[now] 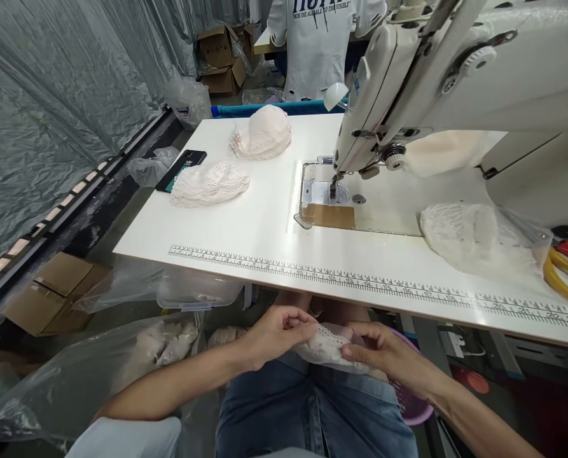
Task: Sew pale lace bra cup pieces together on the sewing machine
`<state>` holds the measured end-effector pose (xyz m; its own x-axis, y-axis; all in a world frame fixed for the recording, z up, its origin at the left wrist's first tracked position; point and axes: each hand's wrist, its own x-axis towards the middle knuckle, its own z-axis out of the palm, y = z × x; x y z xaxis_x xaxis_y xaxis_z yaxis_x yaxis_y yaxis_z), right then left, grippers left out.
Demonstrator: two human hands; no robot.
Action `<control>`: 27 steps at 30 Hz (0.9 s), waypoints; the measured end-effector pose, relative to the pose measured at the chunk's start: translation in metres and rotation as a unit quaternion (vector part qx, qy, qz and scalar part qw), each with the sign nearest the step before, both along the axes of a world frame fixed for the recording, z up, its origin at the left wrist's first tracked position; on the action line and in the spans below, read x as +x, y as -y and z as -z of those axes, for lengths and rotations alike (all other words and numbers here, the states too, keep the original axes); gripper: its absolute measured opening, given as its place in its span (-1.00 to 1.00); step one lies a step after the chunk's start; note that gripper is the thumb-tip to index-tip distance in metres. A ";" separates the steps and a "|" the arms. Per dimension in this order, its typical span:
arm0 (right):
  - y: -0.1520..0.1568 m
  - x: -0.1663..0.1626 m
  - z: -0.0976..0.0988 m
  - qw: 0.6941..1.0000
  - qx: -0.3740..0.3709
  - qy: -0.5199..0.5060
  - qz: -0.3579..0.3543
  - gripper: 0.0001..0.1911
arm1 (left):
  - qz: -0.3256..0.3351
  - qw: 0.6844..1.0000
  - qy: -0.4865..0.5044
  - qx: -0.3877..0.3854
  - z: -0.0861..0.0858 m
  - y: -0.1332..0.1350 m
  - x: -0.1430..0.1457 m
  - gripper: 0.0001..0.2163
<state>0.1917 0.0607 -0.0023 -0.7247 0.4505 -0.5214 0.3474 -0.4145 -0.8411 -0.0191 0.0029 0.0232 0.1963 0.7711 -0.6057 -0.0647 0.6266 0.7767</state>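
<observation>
Over my lap, just below the table's front edge, both hands hold a piece of white lace fabric (329, 348). My left hand (284, 334) pinches its left end between thumb and fingers. At the other end my right hand (376, 346) grips the lace, thumb on top. A sheer layer shows along the lace's edges. On the white table (264, 222) lie a flat stack of pale lace pieces (210, 184) and a rounded pale lace pile (263, 132). The sewing machine (383, 95) stands to the right, its presser foot (334, 187) over the needle plate.
A dark phone (188, 162) lies partly under the flat stack. Sheer white material (474, 235) and yellow-handled scissors (567, 273) are at the table's right. Below are a cardboard box (55, 292), plastic bags (88, 362) and a purple basket (415, 407). A person's white shirt (319, 51) shows behind.
</observation>
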 end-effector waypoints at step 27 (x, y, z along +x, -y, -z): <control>-0.003 -0.006 -0.002 0.992 0.116 0.048 -0.013 -0.62 | -0.009 0.994 -0.054 0.099 0.011 -0.002 -0.007 -0.84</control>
<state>0.1857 0.0641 -0.0003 -0.6894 0.5480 -0.4737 0.4388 -0.2044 -0.8751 -0.0265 0.0052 0.0124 0.1246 0.8797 -0.4589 0.0158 0.4607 0.8874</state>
